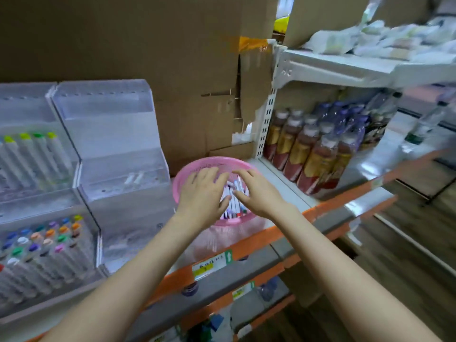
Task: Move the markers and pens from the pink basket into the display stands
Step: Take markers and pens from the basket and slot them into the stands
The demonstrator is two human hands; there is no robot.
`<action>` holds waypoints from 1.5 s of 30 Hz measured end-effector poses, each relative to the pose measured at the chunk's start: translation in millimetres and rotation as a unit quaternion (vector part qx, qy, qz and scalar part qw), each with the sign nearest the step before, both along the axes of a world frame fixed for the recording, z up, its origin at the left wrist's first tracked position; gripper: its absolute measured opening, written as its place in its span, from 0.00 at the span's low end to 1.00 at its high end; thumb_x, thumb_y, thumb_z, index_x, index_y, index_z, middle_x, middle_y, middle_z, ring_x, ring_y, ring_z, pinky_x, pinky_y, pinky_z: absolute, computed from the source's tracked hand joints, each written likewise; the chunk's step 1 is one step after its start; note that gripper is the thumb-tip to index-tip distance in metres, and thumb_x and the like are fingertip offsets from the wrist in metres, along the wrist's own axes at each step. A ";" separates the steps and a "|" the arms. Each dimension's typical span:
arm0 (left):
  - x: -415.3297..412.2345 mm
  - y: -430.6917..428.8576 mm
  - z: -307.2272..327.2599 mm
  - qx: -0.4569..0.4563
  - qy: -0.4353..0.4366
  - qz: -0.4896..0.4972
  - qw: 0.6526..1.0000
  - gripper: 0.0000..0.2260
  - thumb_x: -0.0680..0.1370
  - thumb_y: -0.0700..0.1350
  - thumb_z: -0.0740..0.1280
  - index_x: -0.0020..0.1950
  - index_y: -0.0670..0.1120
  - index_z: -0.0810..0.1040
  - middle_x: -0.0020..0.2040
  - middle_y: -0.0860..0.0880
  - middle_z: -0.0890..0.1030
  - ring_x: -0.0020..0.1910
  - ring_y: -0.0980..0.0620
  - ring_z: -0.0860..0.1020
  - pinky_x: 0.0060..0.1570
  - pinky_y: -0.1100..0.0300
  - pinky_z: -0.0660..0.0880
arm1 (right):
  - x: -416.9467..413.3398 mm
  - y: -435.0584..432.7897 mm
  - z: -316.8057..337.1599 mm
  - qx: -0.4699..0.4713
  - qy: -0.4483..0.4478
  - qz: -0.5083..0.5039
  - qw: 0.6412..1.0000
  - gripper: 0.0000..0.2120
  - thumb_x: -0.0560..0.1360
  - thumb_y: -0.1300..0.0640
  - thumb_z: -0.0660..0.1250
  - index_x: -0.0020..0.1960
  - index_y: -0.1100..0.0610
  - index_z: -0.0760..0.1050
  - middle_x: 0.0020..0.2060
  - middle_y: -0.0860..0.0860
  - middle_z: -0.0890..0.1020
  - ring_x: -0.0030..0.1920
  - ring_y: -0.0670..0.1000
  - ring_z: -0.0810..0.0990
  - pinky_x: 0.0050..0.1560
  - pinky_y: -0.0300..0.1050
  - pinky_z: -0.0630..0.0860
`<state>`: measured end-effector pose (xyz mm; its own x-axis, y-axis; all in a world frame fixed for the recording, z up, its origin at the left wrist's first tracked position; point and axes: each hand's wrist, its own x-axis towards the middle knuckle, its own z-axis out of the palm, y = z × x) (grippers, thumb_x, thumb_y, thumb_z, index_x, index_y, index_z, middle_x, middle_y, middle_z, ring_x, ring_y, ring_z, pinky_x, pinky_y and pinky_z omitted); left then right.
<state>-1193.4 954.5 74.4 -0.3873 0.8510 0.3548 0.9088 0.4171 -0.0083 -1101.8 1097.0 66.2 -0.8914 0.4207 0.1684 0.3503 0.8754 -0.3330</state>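
Note:
A round pink basket (195, 166) stands on the shelf, holding several markers and pens (234, 193) with white barrels. My left hand (203, 191) lies over the basket's left half with fingers spread. My right hand (256, 191) reaches in from the right, fingers spread above the pens. Neither hand plainly grips a pen; the fingertips are partly hidden. Left of the basket stand clear display stands: the near one (118, 154) holds two pens in a middle tier, the far-left one (37, 174) holds several coloured-cap markers.
Brown cardboard boxes (148, 58) rise behind the basket and stands. To the right, bottled drinks (313, 154) fill a white metal shelf unit (333, 67). The shelf's orange front edge (259, 243) carries price tags. Lower shelves and wooden floor lie below right.

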 end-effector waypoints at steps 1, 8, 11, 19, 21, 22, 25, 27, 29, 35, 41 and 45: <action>0.2 7.2 -6.8 -0.023 -0.012 0.006 1.000 0.22 0.77 0.55 0.63 0.68 0.48 0.69 0.64 0.47 0.72 0.62 0.45 0.71 0.57 0.51 0.67 | 1.2 4.8 -5.3 -0.010 -0.014 0.000 1.000 0.25 0.78 0.50 0.63 0.73 0.51 0.62 0.67 0.52 0.70 0.65 0.54 0.70 0.58 0.49 0.72; -22.3 35.9 -40.5 -0.104 -0.104 0.094 0.985 0.20 0.78 0.56 0.60 0.67 0.49 0.69 0.62 0.46 0.72 0.61 0.45 0.70 0.54 0.51 0.69 | -16.1 30.8 -27.1 -0.030 -0.055 0.008 0.998 0.17 0.76 0.53 0.65 0.64 0.53 0.72 0.61 0.53 0.74 0.61 0.55 0.74 0.57 0.51 0.73; -36.9 43.5 -46.8 -0.110 -0.114 0.117 0.980 0.17 0.78 0.53 0.60 0.64 0.47 0.71 0.61 0.44 0.73 0.59 0.45 0.72 0.52 0.51 0.70 | -32.4 35.9 -27.4 -0.018 -0.077 0.021 0.997 0.15 0.75 0.57 0.66 0.62 0.54 0.74 0.57 0.54 0.76 0.58 0.55 0.74 0.55 0.48 0.71; -59.9 55.6 -50.3 -0.085 -0.201 0.133 0.967 0.13 0.75 0.50 0.67 0.55 0.45 0.77 0.53 0.46 0.79 0.51 0.46 0.77 0.45 0.52 0.75 | -68.5 38.6 -40.2 -0.021 -0.101 -0.059 0.993 0.12 0.73 0.68 0.63 0.56 0.62 0.71 0.47 0.57 0.75 0.40 0.55 0.73 0.31 0.43 0.66; -61.2 56.2 -51.4 -0.064 -0.221 0.131 0.964 0.12 0.74 0.49 0.69 0.54 0.45 0.78 0.51 0.46 0.80 0.49 0.46 0.77 0.45 0.53 0.76 | -72.3 37.2 -46.5 -0.027 -0.079 -0.049 0.995 0.11 0.74 0.68 0.62 0.56 0.62 0.71 0.49 0.59 0.75 0.41 0.58 0.74 0.34 0.43 0.66; -61.4 56.7 -52.7 -0.058 -0.233 0.130 0.962 0.12 0.74 0.48 0.69 0.54 0.44 0.78 0.51 0.45 0.80 0.48 0.46 0.77 0.46 0.53 0.75 | -73.3 36.1 -49.5 -0.033 -0.064 -0.036 0.997 0.10 0.75 0.66 0.62 0.56 0.62 0.72 0.50 0.59 0.74 0.44 0.59 0.75 0.38 0.44 0.67; -60.8 58.0 -55.4 -0.032 -0.272 0.125 0.954 0.15 0.73 0.46 0.71 0.57 0.44 0.77 0.53 0.45 0.79 0.50 0.46 0.77 0.50 0.53 0.75 | -73.9 32.7 -53.0 -0.047 -0.047 0.017 0.998 0.08 0.75 0.63 0.63 0.54 0.58 0.74 0.45 0.54 0.73 0.45 0.57 0.74 0.40 0.45 0.67; -61.2 58.2 -55.9 -0.015 -0.290 0.125 0.949 0.17 0.73 0.46 0.73 0.59 0.44 0.76 0.54 0.45 0.80 0.51 0.47 0.78 0.50 0.55 0.75 | -73.5 31.4 -52.8 -0.042 -0.048 0.041 0.997 0.05 0.73 0.63 0.64 0.48 0.56 0.74 0.40 0.51 0.73 0.42 0.54 0.73 0.39 0.45 0.68; -61.7 57.6 -56.4 -0.001 -0.312 0.135 0.941 0.17 0.72 0.45 0.73 0.59 0.44 0.75 0.53 0.46 0.80 0.51 0.47 0.78 0.50 0.55 0.75 | -72.7 30.7 -51.6 -0.051 -0.040 0.038 0.997 0.05 0.72 0.63 0.65 0.44 0.54 0.73 0.39 0.50 0.75 0.41 0.53 0.74 0.38 0.45 0.70; -62.0 55.3 -60.0 0.014 -0.334 0.163 0.928 0.19 0.71 0.47 0.75 0.59 0.45 0.75 0.52 0.46 0.81 0.48 0.48 0.79 0.50 0.54 0.77 | -69.9 32.1 -50.2 -0.082 -0.035 -0.021 0.996 0.05 0.71 0.60 0.64 0.43 0.57 0.79 0.38 0.54 0.80 0.39 0.55 0.77 0.32 0.42 0.66; -65.5 54.9 -60.2 0.001 -0.361 0.155 0.920 0.22 0.69 0.47 0.77 0.60 0.46 0.76 0.52 0.49 0.81 0.46 0.52 0.78 0.45 0.60 0.74 | -69.6 32.7 -50.4 -0.091 -0.047 -0.006 0.995 0.07 0.71 0.62 0.67 0.35 0.57 0.72 0.35 0.53 0.74 0.36 0.53 0.73 0.28 0.41 0.61; -68.0 55.2 -58.8 -0.035 -0.363 0.143 0.920 0.22 0.68 0.43 0.77 0.62 0.46 0.78 0.54 0.48 0.82 0.50 0.51 0.79 0.48 0.59 0.76 | -70.8 36.2 -53.4 -0.105 -0.035 -0.010 0.994 0.12 0.70 0.65 0.67 0.32 0.54 0.69 0.34 0.52 0.74 0.36 0.53 0.72 0.28 0.39 0.59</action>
